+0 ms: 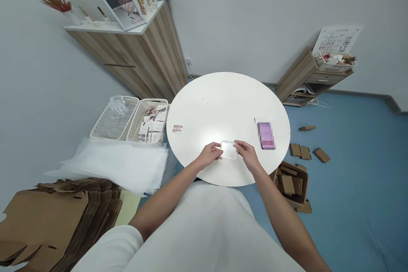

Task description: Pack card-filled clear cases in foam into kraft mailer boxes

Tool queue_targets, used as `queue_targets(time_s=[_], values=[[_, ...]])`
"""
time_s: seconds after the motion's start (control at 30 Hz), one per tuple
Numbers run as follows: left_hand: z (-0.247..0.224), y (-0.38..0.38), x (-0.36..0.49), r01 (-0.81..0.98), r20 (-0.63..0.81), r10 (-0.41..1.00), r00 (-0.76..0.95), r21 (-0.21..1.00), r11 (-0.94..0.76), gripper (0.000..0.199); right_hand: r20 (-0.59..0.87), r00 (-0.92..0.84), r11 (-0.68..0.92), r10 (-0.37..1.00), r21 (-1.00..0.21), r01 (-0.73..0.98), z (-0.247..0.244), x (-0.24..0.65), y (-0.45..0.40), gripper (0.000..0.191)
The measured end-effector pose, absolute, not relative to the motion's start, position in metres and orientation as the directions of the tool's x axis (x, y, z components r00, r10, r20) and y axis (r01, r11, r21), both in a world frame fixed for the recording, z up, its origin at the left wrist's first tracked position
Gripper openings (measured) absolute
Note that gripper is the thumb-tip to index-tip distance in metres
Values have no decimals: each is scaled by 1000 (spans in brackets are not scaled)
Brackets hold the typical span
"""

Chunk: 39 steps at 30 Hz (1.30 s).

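Observation:
Between my two hands is a clear, rectangular plastic case [228, 151], held just over the near part of the round white table [219, 97]. My left hand [210, 155] pinches its left edge. At the upper right corner, my right hand [246, 153] has its fingers closed on it. Whether anything lies inside the case I cannot tell. A small card with rows of pinkish press-on nails [177, 128] lies at the table's left edge. To the right of my right hand rests a phone with a blurred purple screen [267, 136].
Left of the table stand two white baskets, one with clear plastic bags [117, 106], one with cards [153, 125]. White sheets [117, 163] and stacked flat cardboard [57, 212] lie nearer. A carton of small brown boxes [291, 185] stands on the floor at right.

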<state>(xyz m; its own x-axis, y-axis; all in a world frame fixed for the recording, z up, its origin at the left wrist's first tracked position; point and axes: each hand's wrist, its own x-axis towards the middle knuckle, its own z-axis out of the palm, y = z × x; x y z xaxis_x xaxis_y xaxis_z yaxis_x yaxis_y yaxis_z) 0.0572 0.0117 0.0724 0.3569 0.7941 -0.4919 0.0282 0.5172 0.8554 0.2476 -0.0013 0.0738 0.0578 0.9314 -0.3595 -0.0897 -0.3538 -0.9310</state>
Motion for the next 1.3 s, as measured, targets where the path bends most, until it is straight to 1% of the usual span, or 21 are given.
queue_targets(time_s=[0.2,0.3,0.4,0.5,0.57,0.63,0.67,0.73,0.8,0.87,0.93,0.97,1.0,1.1,1.13,1.17,1.2,1.3], values=[[70,11,47,-66,-551,747,371,787,613,36,-442,85,-430,893,-894,-125,71,235,-5,40],[69,13,42,-83,-555,743,374,778,623,36,-489,84,-474,868,-867,-156,73,230,-10,43],[65,14,40,-112,-542,746,387,775,622,37,-538,47,-522,842,-832,-189,72,224,-17,45],[61,13,40,-121,-527,751,398,781,612,38,-535,41,-518,844,-833,-194,69,219,-24,47],[60,12,41,-91,-518,757,398,799,595,37,-480,84,-467,873,-874,-136,69,219,-27,51],[61,13,42,-52,-505,769,392,823,566,36,-370,93,-373,924,-928,16,72,223,-27,59],[61,13,43,-39,-493,778,389,835,549,36,-299,60,-304,952,-945,119,75,226,-26,63],[61,14,47,-29,-465,793,392,856,516,35,-175,-76,-142,982,-936,321,83,235,-24,66],[61,13,53,-28,-446,801,400,867,497,35,-116,-217,-2,969,-884,467,91,246,-21,57],[60,10,59,-20,-438,802,406,873,487,37,-97,-289,84,952,-829,553,95,256,-19,44],[60,6,64,-11,-417,809,414,887,462,39,-69,-318,143,946,-790,596,95,265,-18,38],[60,3,65,-6,-394,818,419,900,437,44,-51,-323,165,945,-778,606,94,268,-18,36],[61,1,65,2,-363,831,422,917,399,52,-35,-326,182,945,-771,610,91,271,-18,36],[65,-7,64,69,-259,865,429,965,255,90,-3,-323,202,947,-776,598,83,276,-19,34],[67,-9,63,101,-238,870,432,971,216,98,2,-322,201,947,-786,585,80,277,-19,34],[68,-11,63,128,-227,872,433,973,190,100,6,-324,200,946,-796,571,78,277,-20,35],[68,-13,63,148,-223,875,429,973,175,97,6,-329,199,944,-807,556,76,276,-21,35],[68,-16,66,161,-214,894,394,974,162,82,17,-342,197,940,-844,499,75,274,-23,35]])
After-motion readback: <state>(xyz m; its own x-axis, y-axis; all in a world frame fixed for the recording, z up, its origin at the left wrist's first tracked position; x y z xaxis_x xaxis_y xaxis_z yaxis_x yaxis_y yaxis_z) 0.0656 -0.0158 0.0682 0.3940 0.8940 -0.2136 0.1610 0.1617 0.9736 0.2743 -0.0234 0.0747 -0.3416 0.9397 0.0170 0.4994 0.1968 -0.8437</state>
